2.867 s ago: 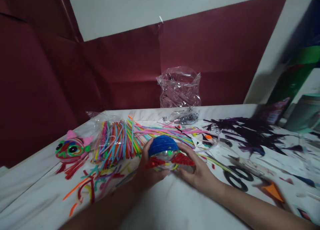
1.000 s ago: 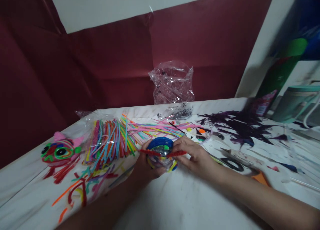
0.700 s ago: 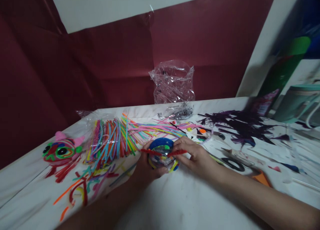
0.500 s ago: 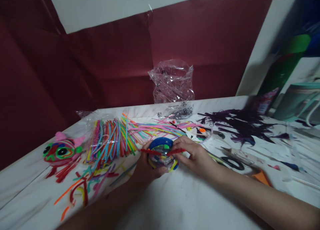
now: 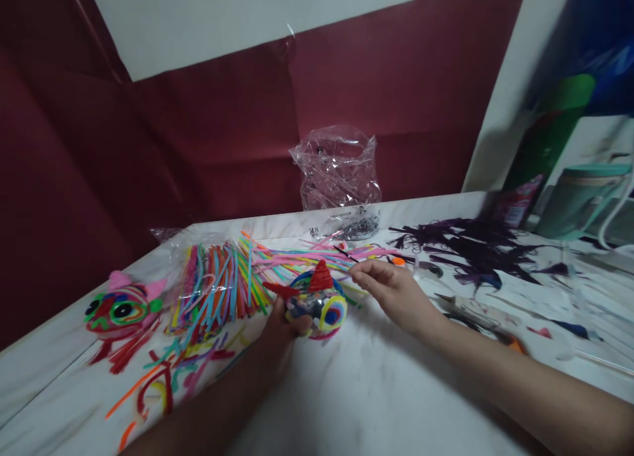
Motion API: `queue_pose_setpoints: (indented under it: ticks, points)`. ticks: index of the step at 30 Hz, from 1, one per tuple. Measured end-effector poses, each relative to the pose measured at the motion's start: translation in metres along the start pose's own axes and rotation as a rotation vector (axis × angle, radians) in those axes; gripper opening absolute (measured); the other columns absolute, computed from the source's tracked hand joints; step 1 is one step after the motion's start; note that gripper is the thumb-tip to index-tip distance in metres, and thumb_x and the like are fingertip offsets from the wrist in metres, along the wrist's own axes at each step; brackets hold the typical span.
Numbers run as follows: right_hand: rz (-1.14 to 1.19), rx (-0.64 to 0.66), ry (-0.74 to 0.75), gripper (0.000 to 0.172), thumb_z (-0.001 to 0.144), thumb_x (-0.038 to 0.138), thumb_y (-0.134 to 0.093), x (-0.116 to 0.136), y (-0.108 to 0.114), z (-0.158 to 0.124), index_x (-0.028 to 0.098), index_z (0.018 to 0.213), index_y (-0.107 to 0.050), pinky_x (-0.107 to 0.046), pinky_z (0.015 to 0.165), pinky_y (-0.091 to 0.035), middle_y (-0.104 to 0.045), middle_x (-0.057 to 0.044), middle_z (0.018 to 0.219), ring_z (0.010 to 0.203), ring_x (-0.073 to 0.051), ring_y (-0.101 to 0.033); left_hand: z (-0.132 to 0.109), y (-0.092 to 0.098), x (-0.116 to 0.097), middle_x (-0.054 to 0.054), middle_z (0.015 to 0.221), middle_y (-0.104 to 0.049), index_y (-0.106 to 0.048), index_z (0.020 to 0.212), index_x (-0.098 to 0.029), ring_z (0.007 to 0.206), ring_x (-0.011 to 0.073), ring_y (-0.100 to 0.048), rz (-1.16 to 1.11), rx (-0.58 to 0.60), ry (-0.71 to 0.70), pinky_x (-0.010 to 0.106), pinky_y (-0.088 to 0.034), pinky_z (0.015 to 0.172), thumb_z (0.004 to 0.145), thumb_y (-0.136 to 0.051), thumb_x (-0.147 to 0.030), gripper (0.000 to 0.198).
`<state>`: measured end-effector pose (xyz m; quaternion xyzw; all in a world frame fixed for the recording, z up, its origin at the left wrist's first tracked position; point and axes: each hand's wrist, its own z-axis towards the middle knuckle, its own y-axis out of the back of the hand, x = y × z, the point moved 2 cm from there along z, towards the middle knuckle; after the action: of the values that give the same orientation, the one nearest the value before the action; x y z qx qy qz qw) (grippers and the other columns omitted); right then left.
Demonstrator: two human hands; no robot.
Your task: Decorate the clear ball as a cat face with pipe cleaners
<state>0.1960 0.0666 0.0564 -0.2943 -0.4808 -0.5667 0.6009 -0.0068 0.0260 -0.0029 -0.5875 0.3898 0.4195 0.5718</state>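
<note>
Gripping a round pipe-cleaner figure (image 5: 317, 304) just below the middle of the frame, the left hand (image 5: 284, 330) closes about its left side and hides part of it; two red triangular ears (image 5: 321, 276) stick up, and one yellow-ringed eye (image 5: 333, 314) shows. Just to the right, the right hand (image 5: 384, 288) has thumb and fingertips close together, near a thin black strand (image 5: 343, 252); I cannot tell whether they pinch anything. At left on the worktop (image 5: 337, 403) sits a pink-eared figure (image 5: 123, 311), beside a bundle of pipe cleaners (image 5: 218, 281) partly under clear wrapping; at lower right, the right forearm partly covers an orange object (image 5: 516, 344), too blurred to name.
</note>
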Motion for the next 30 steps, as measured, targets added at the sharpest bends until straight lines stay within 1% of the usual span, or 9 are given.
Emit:
queue_pose_setpoints:
  ticks: [3, 5, 11, 15, 18, 22, 26, 28, 30]
  points:
    - [-0.017, -0.036, -0.025, 0.035, 0.077, 0.05, -0.055, -0.005, 0.0, 0.001, 0.019, 0.061, -0.051, -0.024, 0.052, -0.037, -0.045, 0.003, 0.056, 0.054, -0.011, -0.042, 0.0, -0.001, -0.002, 0.005, 0.096, -0.071, -0.055, 0.101, -0.022, 0.086, 0.0217, -0.067, -0.011, -0.026, 0.012, 0.031, -0.052, 0.078, 0.051, -0.079, -0.022, 0.055]
    - [-0.034, -0.048, -0.008, 0.037, 0.078, 0.052, -0.054, -0.007, -0.002, 0.001, 0.02, 0.06, -0.049, -0.024, 0.05, -0.036, -0.043, 0.004, 0.055, 0.053, -0.011, -0.04, -0.001, -0.003, -0.003, 0.006, 0.098, -0.071, -0.055, 0.103, -0.022, 0.086, 0.022, -0.067, -0.006, -0.013, 0.026, 0.031, -0.052, 0.078, 0.051, -0.079, -0.022, 0.058]
    - [-0.094, 0.015, 0.147, 0.022, 0.083, 0.037, -0.052, -0.006, -0.011, -0.005, 0.019, 0.077, -0.062, -0.027, 0.062, -0.044, -0.061, -0.002, 0.071, 0.068, -0.016, -0.055, -0.003, -0.006, -0.006, 0.005, 0.095, -0.071, -0.054, 0.11, -0.022, 0.086, 0.0226, -0.066, 0.024, 0.029, 0.019, 0.033, -0.051, 0.082, 0.05, -0.079, -0.024, 0.065]
    - [-0.129, 0.033, 0.211, 0.016, 0.083, 0.03, -0.053, -0.004, -0.014, -0.007, 0.019, 0.085, -0.064, -0.028, 0.064, -0.047, -0.063, -0.003, 0.074, 0.069, -0.016, -0.057, -0.003, -0.005, -0.004, 0.007, 0.095, -0.071, -0.054, 0.109, -0.02, 0.087, 0.0236, -0.066, 0.084, 0.053, 0.017, 0.032, -0.051, 0.076, 0.049, -0.079, -0.021, 0.066]
    - [-0.173, 0.06, 0.264, 0.013, 0.083, 0.028, -0.054, -0.005, -0.016, -0.009, 0.019, 0.076, -0.061, -0.028, 0.062, -0.047, -0.061, -0.003, 0.071, 0.067, -0.016, -0.056, -0.004, -0.005, -0.004, 0.008, 0.097, -0.071, -0.053, 0.111, -0.019, 0.087, 0.0244, -0.066, 0.108, 0.085, 0.027, 0.032, -0.051, 0.076, 0.049, -0.079, -0.021, 0.067]
    - [-0.218, 0.059, 0.312, 0.021, 0.085, 0.028, -0.053, -0.006, -0.017, -0.012, 0.019, 0.066, -0.054, -0.028, 0.062, -0.045, -0.058, -0.002, 0.068, 0.067, -0.016, -0.054, -0.006, -0.007, -0.006, 0.007, 0.097, -0.07, -0.053, 0.113, -0.019, 0.09, 0.0242, -0.065, 0.138, 0.09, 0.038, 0.032, -0.05, 0.079, 0.05, -0.077, -0.019, 0.067]
    - [-0.142, 0.098, 0.239, 0.019, 0.082, 0.032, -0.056, -0.004, -0.017, -0.011, 0.019, 0.069, -0.058, -0.029, 0.064, -0.045, -0.061, -0.004, 0.072, 0.071, -0.017, -0.056, -0.006, -0.008, -0.008, 0.005, 0.093, -0.071, -0.055, 0.109, -0.019, 0.084, 0.022, -0.065, 0.146, 0.066, 0.045, 0.03, -0.049, 0.075, 0.049, -0.076, -0.017, 0.063]
    - [-0.038, 0.12, 0.151, 0.019, 0.08, 0.036, -0.058, -0.004, -0.016, -0.009, 0.018, 0.079, -0.063, -0.029, 0.066, -0.047, -0.064, -0.004, 0.077, 0.073, -0.017, -0.058, -0.006, -0.008, -0.009, 0.004, 0.09, -0.071, -0.055, 0.107, -0.02, 0.08, 0.0199, -0.065, 0.104, 0.061, 0.036, 0.028, -0.049, 0.071, 0.049, -0.075, -0.017, 0.061]
    - [0.064, 0.072, 0.066, 0.023, 0.079, 0.038, -0.057, -0.006, -0.013, -0.005, 0.018, 0.088, -0.064, -0.029, 0.066, -0.048, -0.065, -0.003, 0.076, 0.071, -0.016, -0.059, -0.005, -0.007, -0.009, 0.002, 0.086, -0.07, -0.056, 0.105, -0.02, 0.075, 0.0174, -0.064, 0.057, 0.041, 0.038, 0.026, -0.049, 0.069, 0.05, -0.074, -0.017, 0.058]
